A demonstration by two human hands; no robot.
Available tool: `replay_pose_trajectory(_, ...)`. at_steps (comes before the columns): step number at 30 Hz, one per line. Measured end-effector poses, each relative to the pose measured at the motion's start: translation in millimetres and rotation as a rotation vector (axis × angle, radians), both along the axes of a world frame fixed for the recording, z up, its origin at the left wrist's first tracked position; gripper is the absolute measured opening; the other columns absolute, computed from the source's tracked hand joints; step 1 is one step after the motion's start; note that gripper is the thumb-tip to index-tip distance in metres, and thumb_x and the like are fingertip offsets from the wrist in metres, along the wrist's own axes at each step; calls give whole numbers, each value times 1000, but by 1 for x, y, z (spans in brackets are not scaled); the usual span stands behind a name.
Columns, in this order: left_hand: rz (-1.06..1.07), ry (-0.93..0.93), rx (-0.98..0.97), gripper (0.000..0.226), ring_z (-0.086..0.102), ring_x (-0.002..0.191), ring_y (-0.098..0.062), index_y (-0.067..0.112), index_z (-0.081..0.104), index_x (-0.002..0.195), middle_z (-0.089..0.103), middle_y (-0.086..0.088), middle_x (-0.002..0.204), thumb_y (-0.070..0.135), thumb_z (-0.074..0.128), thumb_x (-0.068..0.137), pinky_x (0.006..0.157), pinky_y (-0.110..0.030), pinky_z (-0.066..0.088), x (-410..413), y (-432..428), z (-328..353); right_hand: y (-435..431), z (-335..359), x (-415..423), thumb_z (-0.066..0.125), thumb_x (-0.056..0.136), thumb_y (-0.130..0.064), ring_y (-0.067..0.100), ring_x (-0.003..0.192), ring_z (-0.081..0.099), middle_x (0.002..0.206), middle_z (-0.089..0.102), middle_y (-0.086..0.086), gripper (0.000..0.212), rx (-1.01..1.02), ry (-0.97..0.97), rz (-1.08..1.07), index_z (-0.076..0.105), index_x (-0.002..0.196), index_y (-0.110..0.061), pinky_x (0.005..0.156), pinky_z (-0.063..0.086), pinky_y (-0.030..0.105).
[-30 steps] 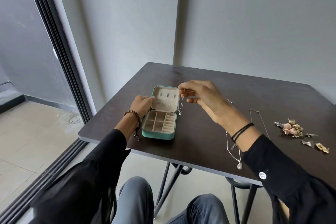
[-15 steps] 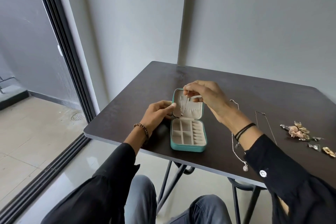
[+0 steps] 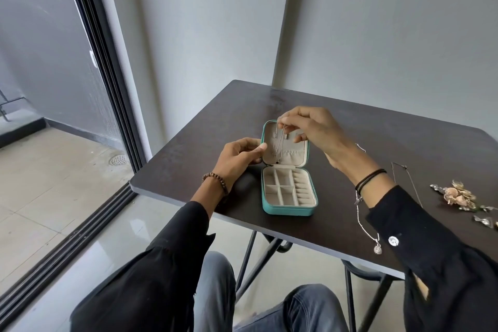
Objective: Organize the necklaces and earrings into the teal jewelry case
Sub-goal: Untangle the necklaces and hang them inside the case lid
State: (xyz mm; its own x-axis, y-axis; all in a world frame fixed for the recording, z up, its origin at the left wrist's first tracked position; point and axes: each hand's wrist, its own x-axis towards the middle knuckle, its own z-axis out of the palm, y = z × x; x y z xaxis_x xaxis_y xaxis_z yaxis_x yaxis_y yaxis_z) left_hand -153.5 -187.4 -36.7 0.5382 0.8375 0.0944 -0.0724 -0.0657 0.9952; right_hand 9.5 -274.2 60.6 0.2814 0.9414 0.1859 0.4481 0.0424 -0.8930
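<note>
- Early days on this one. The case (image 3: pixel 288 210) sits open near the front edge of the table (image 3: pixel 350 121), lid (image 3: pixel 293 148) propped up, and every compartment in the tray looks empty to me.
- My right hand (image 3: pixel 315 129) has the first necklace (image 3: pixel 280 140) pinched between thumb and forefinger right at the top of the lid. The other fingers are curled loosely, and the chain hangs down in front of the lid's lining with its small pendant near the pocket.
- I'd guess I'm trying to catch it on one of the lid hooks, but the hooks are too small to tell whether it's on yet.
- My left hand (image 3: pixel 239 156) is at the lid's left side, fingers curled, thumb tip right against the edge. Can't tell if it's actually gripping the lid or just steadying it.
- Left to do: a pendant necklace (image 3: pixel 367 229) lying by my right sleeve, a thin chain (image 3: pixel 404 178) further right, and the pile of earrings (image 3: pixel 458 195) near the right edge, well apart from the case.
- So basically nothing is stowed, with one piece in progress.
</note>
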Motion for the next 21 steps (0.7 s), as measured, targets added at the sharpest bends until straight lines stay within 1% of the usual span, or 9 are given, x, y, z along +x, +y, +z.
replay_pose_trajectory(3, 9, -35, -30, 27, 68, 91, -14, 2, 70, 112, 73, -16, 108, 21, 69, 93, 79, -19, 55, 1, 3, -1, 3, 2, 2, 66, 94, -21, 1, 66, 57, 74, 67, -10, 13, 7, -73, 3, 76, 94, -13, 63, 45, 22)
replay_pose_trajectory(4, 11, -47, -40, 27, 68, 89, -13, 2, 70, 112, 74, -15, 107, 21, 69, 93, 78, -18, 55, 1, 4, -1, 5, 1, 3, 67, 94, -23, 0, 63, 55, 73, 66, -12, 12, 10, -107, -2, 76, 93, -16, 64, 44, 21)
replay_pose_trajectory(6, 12, -70, -56, 28, 67, 85, -9, 1, 70, 112, 74, -13, 102, 21, 70, 92, 77, -19, 54, 1, 6, -1, 7, -1, 5, 69, 93, -27, 0, 68, 58, 82, 70, -12, 9, 28, -221, -14, 77, 93, -22, 68, 43, 18)
replay_pose_trajectory(8, 13, -84, -61, 28, 66, 79, -5, 2, 71, 112, 73, -9, 97, 21, 71, 91, 76, -19, 53, 1, 8, -1, 11, -5, 6, 70, 92, -27, 3, 75, 60, 90, 70, -8, 8, 59, -436, -35, 77, 95, -25, 73, 42, 12)
replay_pose_trajectory(10, 9, -91, -61, 28, 66, 76, -3, 2, 71, 112, 73, -8, 96, 20, 71, 91, 75, -18, 52, 1, 8, -2, 14, -11, 6, 70, 92, -24, 2, 70, 55, 89, 64, -5, 10, 123, -623, -55, 78, 98, -24, 70, 38, 7)
replay_pose_trajectory(12, 10, -102, -60, 28, 67, 78, -4, 2, 71, 113, 73, -9, 98, 19, 71, 91, 75, -18, 52, 1, 8, -2, 17, -18, 4, 69, 92, -23, 1, 65, 49, 84, 58, -6, 11, 200, -712, -81, 78, 98, -22, 71, 43, 18)
replay_pose_trajectory(14, 13, -103, -53, 28, 68, 85, -7, 3, 71, 113, 74, -13, 103, 19, 71, 91, 76, -17, 53, 1, 8, -2, 19, -23, 0, 66, 94, -25, 10, 70, 54, 85, 56, -6, 13, 237, -783, -133, 78, 99, -22, 69, 48, 31)
replay_pose_trajectory(17, 9, -103, -44, 28, 69, 91, -12, 5, 71, 113, 73, -14, 108, 21, 72, 90, 77, -18, 53, 0, 8, -3, 18, -28, -6, 62, 98, -26, 23, 80, 64, 97, 62, -1, 16, 266, -918, -188, 76, 104, -20, 65, 52, 34)
replay_pose_trajectory(21, 2, -98, -35, 28, 69, 95, -15, 7, 71, 113, 73, -13, 109, 23, 72, 90, 78, -18, 53, 0, 8, -3, 17, -33, -13, 67, 96, -23, 24, 76, 64, 93, 62, 1, 11, 360, -1042, -239, 76, 98, -16, 53, 50, 32)
